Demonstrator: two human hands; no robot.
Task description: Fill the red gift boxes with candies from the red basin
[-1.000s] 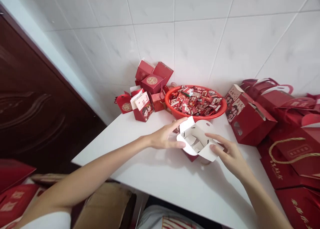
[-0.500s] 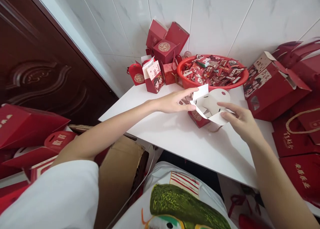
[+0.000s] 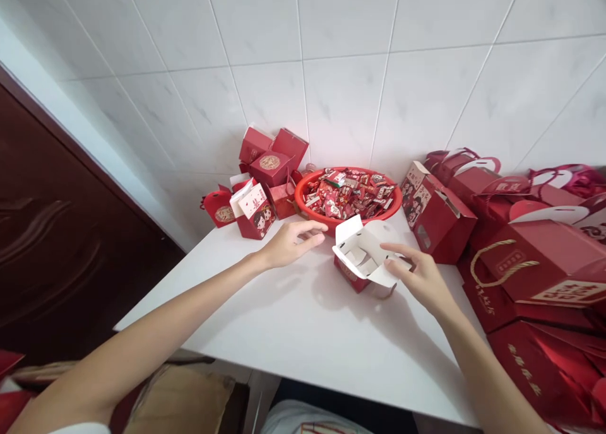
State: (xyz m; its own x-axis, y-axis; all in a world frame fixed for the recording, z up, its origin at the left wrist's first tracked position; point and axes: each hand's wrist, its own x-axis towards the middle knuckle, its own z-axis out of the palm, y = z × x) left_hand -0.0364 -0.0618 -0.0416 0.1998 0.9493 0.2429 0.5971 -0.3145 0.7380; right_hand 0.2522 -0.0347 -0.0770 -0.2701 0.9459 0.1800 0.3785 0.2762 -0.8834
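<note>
A small red gift box (image 3: 349,275) stands on the white table, its white flaps spread and its top gaping upward. Folded white card shows inside it, and a cord handle hangs at its near side. My right hand (image 3: 423,279) rests at the box's right flaps, with thumb and forefinger stretched out and apart against the card. To the left of the box, my left hand (image 3: 288,243) hovers over the table, fingers apart and holding nothing. Just behind the box sits a red plastic basin (image 3: 303,210) heaped with red-wrapped sweets (image 3: 350,194).
Red gift boxes (image 3: 272,163) are stacked at the back left, with a printed box (image 3: 255,213) before them. Larger red boxes and bags (image 3: 534,257) crowd the right side. A tiled wall (image 3: 345,93) closes the back. A cardboard carton (image 3: 182,399) stands below the table's near edge.
My left hand has come away from the box's left flap. My right hand has stayed at the box. The view has tilted up and turned right, showing more wall and more red bags.
</note>
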